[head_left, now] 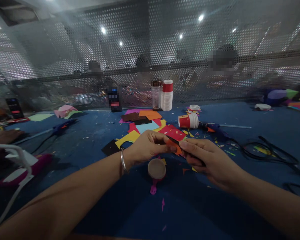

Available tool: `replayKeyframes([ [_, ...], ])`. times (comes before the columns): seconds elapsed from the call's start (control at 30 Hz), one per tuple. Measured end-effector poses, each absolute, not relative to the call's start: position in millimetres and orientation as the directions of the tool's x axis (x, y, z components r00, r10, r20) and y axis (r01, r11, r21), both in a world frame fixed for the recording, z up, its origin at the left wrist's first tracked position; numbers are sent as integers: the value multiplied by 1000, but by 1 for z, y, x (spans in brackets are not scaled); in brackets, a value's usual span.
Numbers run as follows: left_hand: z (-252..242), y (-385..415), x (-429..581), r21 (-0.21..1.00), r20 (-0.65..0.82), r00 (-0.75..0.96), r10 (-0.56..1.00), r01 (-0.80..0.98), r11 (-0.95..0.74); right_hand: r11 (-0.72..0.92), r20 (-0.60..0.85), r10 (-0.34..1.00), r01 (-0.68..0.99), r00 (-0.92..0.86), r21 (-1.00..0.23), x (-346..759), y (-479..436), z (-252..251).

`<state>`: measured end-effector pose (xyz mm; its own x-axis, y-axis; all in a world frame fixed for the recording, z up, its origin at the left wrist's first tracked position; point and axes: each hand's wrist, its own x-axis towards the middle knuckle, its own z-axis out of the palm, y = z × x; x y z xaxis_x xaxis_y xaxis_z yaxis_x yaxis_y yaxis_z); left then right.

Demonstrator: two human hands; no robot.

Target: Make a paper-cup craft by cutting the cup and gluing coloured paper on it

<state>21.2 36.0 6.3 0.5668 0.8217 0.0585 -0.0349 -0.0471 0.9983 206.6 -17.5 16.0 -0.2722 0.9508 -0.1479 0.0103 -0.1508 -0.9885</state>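
A small piece of orange paper [174, 146] is pinched in my left hand [150, 145], which wears a silver bangle at the wrist. My right hand [202, 151] grips a slim dark tool [193, 156] lying along the orange paper; its kind is partly hidden by my fingers. Just below my hands a paper cup [156, 169] stands on the blue table, with a magenta paper shape [153, 190] at its near side. Behind my hands lie overlapping sheets of coloured paper, among them a yellow sheet [128, 138] and a light blue sheet [147, 127].
A red and white stack of cups [188, 121] lies beside a glue gun [216, 130] with a looping black cable. A clear tumbler [156, 96] and a tall cup stack [167, 96] stand behind. At far left, another person's hand [7, 136] rests near another glue gun [62, 126].
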Motion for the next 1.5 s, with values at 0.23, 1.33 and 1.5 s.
replayKeyframes([
  [0.23,10,39,23,996,14,435,900,-87,26,-45,-38,990,-46,-137,-998,210,-14,21],
  [1.33,15,16,29,881,213,451,867,294,-370,239,173,940,207,-294,-949,216,-8,15],
  [1.5,14,18,33,990,122,387,914,-114,-84,250,194,957,275,-216,-928,216,-10,16],
])
